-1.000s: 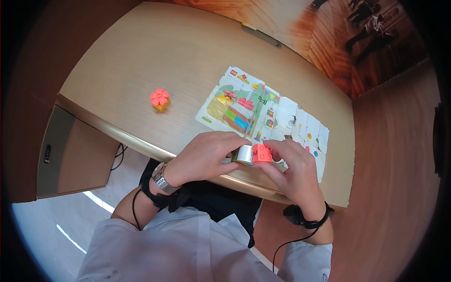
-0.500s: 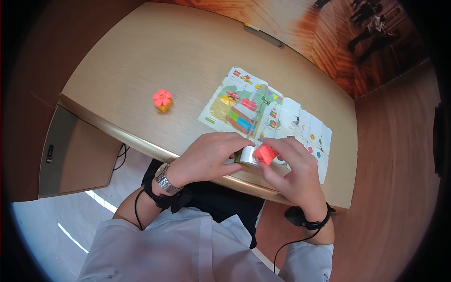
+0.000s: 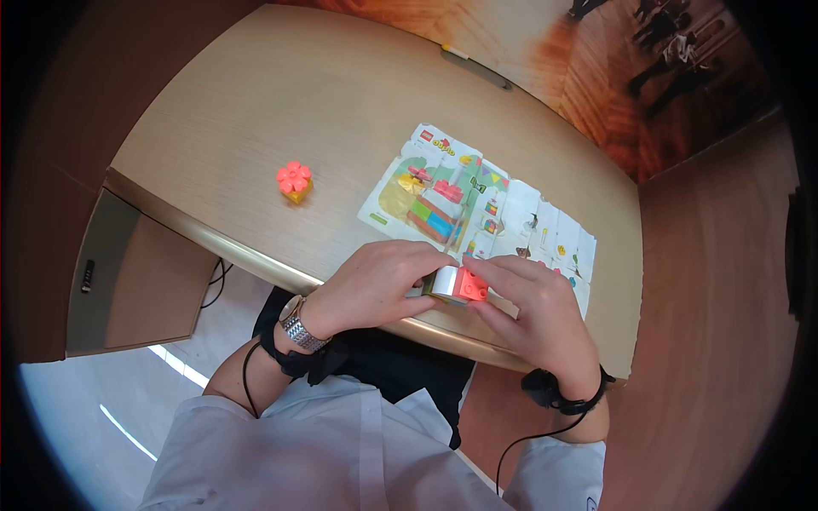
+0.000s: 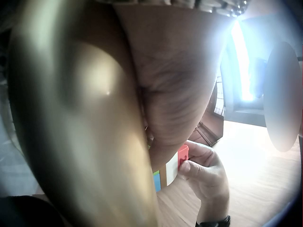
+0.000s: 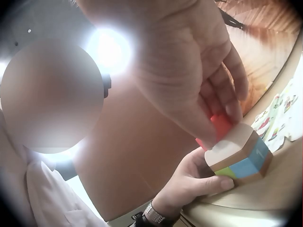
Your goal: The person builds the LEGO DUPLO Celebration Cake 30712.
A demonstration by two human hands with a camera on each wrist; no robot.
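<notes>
At the table's front edge my left hand (image 3: 383, 277) grips a stack of toy bricks. The right wrist view shows a white curved-top brick (image 5: 232, 143) over brown layers, with a light green brick (image 5: 226, 172) and a blue brick (image 5: 247, 166) marked "1" between them. Between thumb and fingers my right hand (image 3: 538, 307) pinches a coral studded brick (image 3: 475, 288), which sits against the white brick, its studs facing away from the stack. My left fingers hide part of the stack.
Behind my hands lies a creased Duplo instruction sheet (image 3: 434, 157), spread on the table (image 3: 256, 102). To its left stands a coral flower piece (image 3: 293, 176) on a yellow brick (image 3: 298, 197). A narrow dark strip (image 3: 477, 66) lies along the far table edge.
My right hand has turned the coral brick and brought it left against the white brick. The left hand keeps its grip on the stack, and the flower piece stays where it was.
</notes>
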